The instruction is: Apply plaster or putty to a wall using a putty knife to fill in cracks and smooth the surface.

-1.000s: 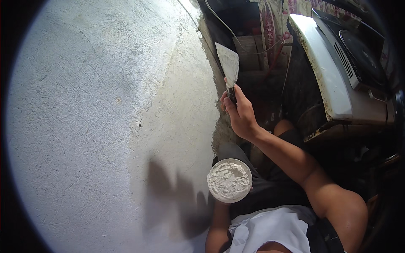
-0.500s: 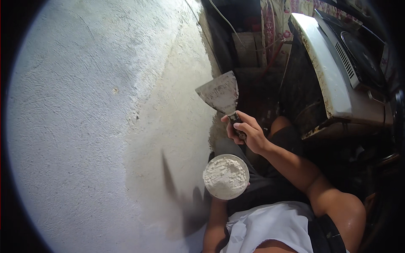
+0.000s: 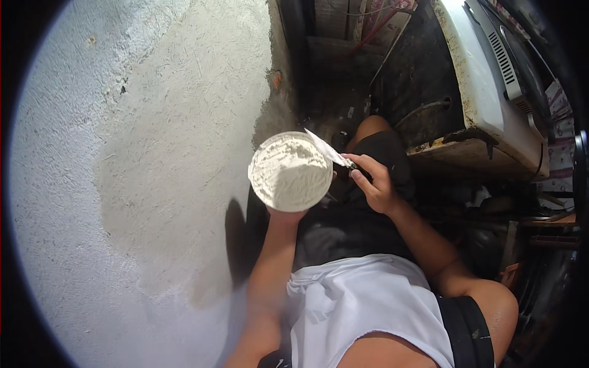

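A rough plastered wall (image 3: 123, 153) fills the whole left side of the view, pale and whitish along its far left and lower part, with a broad grey-brown patch (image 3: 184, 135) running down its middle and the shadow of an arm falling on it near the lower centre. On the right stands a big, worn white appliance (image 3: 491, 92) with rust along its lower edge and a vented grey top, and dark clutter lies under and beside it. The person's white shirt (image 3: 362, 306) takes up the lower middle, with dark shorts above it and a bent knee showing just past the hands. Between wall and knee, a round white bowl (image 3: 289, 172) heaped with white plaster paste is held up from below; the left hand (image 3: 283, 214) is underneath it, mostly hidden by the bowl, with only the thumb side showing at the lower rim, so it is cupping and gripping the bowl. The right hand (image 3: 373, 184) is closed around the dark handle of a putty knife (image 3: 328, 150), just to the right of the bowl. The knife's flat, pale blade slants up and to the left, its tip lying over the bowl's right rim and touching the paste there.
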`<state>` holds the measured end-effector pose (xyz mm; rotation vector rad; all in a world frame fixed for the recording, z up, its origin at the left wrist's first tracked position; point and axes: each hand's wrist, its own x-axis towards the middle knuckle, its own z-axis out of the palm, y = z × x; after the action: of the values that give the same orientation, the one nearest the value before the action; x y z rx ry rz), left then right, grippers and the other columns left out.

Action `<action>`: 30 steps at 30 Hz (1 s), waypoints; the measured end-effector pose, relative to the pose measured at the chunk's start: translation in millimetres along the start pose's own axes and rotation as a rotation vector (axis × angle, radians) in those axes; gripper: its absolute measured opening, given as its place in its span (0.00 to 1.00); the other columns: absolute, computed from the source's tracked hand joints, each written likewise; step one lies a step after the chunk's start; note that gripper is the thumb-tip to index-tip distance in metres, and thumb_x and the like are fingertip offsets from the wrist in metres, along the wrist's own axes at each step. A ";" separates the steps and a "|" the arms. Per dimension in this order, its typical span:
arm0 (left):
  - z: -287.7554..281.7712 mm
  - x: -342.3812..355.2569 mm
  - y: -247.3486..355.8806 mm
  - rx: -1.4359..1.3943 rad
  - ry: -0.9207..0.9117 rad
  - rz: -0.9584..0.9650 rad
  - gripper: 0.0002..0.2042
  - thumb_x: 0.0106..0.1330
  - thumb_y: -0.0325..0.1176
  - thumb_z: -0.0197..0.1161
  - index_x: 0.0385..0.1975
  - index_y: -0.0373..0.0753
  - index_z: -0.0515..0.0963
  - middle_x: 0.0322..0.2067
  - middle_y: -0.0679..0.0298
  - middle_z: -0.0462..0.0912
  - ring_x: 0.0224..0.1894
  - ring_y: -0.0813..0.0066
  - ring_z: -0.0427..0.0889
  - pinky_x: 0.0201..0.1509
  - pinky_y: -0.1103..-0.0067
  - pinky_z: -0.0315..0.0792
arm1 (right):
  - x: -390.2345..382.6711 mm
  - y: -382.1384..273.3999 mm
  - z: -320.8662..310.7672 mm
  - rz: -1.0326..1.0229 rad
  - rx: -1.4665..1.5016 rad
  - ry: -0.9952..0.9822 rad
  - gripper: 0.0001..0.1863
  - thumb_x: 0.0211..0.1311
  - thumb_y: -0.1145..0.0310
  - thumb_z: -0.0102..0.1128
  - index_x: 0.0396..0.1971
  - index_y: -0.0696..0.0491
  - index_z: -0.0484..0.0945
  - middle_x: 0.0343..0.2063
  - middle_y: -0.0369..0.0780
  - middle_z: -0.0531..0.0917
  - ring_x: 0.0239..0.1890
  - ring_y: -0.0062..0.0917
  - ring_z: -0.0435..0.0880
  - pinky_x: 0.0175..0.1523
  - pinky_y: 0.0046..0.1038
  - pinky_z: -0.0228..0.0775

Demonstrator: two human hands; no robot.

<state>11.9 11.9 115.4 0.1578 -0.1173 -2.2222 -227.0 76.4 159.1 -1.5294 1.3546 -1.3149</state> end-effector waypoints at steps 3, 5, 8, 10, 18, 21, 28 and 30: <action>-6.1 14.6 -2.6 -0.069 -0.064 0.062 0.36 0.78 0.65 0.43 0.78 0.48 0.65 0.77 0.56 0.67 0.78 0.47 0.66 0.81 0.43 0.56 | 1.4 -0.2 -4.4 -0.071 -0.173 -0.032 0.21 0.68 0.78 0.65 0.61 0.59 0.81 0.36 0.46 0.82 0.37 0.36 0.81 0.47 0.33 0.74; -11.9 17.3 -3.8 -0.178 -0.005 0.093 0.36 0.79 0.65 0.42 0.79 0.48 0.63 0.77 0.57 0.66 0.78 0.48 0.65 0.81 0.46 0.57 | 1.7 -1.9 -7.3 -0.135 -0.275 -0.060 0.22 0.67 0.78 0.65 0.61 0.61 0.81 0.38 0.46 0.83 0.39 0.36 0.81 0.48 0.33 0.74; -19.8 14.7 -6.3 -0.028 0.187 0.203 0.38 0.78 0.67 0.42 0.77 0.45 0.65 0.76 0.55 0.68 0.77 0.51 0.67 0.80 0.50 0.61 | -1.4 -5.1 -7.4 -0.182 -0.438 -0.090 0.25 0.63 0.79 0.67 0.62 0.61 0.81 0.38 0.46 0.83 0.40 0.38 0.80 0.47 0.36 0.74; -22.5 14.4 -4.5 -0.077 0.192 0.241 0.38 0.79 0.67 0.41 0.78 0.45 0.64 0.76 0.56 0.67 0.77 0.51 0.66 0.80 0.49 0.61 | -3.5 -7.3 -5.4 -0.190 -0.512 -0.090 0.27 0.60 0.78 0.70 0.62 0.59 0.81 0.36 0.43 0.82 0.38 0.38 0.79 0.45 0.37 0.74; -15.6 15.5 -3.0 -0.146 -0.084 0.177 0.45 0.71 0.75 0.47 0.78 0.47 0.64 0.78 0.55 0.64 0.79 0.45 0.63 0.80 0.44 0.59 | -5.1 -25.2 -15.0 -0.135 -0.663 -0.159 0.28 0.57 0.76 0.74 0.61 0.54 0.83 0.33 0.38 0.80 0.36 0.35 0.78 0.41 0.36 0.75; -16.3 16.0 -4.0 -0.075 0.042 0.210 0.54 0.60 0.82 0.55 0.80 0.50 0.62 0.79 0.54 0.61 0.80 0.43 0.60 0.79 0.41 0.58 | -3.6 -31.4 -15.3 -0.132 -0.658 -0.156 0.28 0.57 0.76 0.74 0.60 0.53 0.83 0.32 0.38 0.79 0.36 0.35 0.78 0.40 0.36 0.75; -21.4 15.5 -5.9 0.022 0.168 0.258 0.60 0.52 0.86 0.58 0.81 0.51 0.59 0.80 0.54 0.58 0.80 0.42 0.58 0.80 0.40 0.56 | -9.3 -43.1 -19.1 -0.080 -0.787 -0.194 0.28 0.57 0.76 0.74 0.60 0.53 0.83 0.33 0.38 0.79 0.35 0.35 0.78 0.41 0.36 0.76; -22.4 15.2 -5.9 0.023 0.172 0.280 0.60 0.52 0.86 0.58 0.81 0.51 0.59 0.80 0.54 0.58 0.80 0.42 0.58 0.80 0.41 0.56 | -11.1 -45.7 -20.2 -0.042 -0.776 -0.212 0.27 0.58 0.77 0.73 0.61 0.53 0.83 0.34 0.39 0.81 0.36 0.36 0.78 0.42 0.37 0.76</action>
<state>1.6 2.8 91.4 0.3240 -0.0660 -1.9204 -233.8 99.2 204.5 -2.1285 1.8025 -0.6225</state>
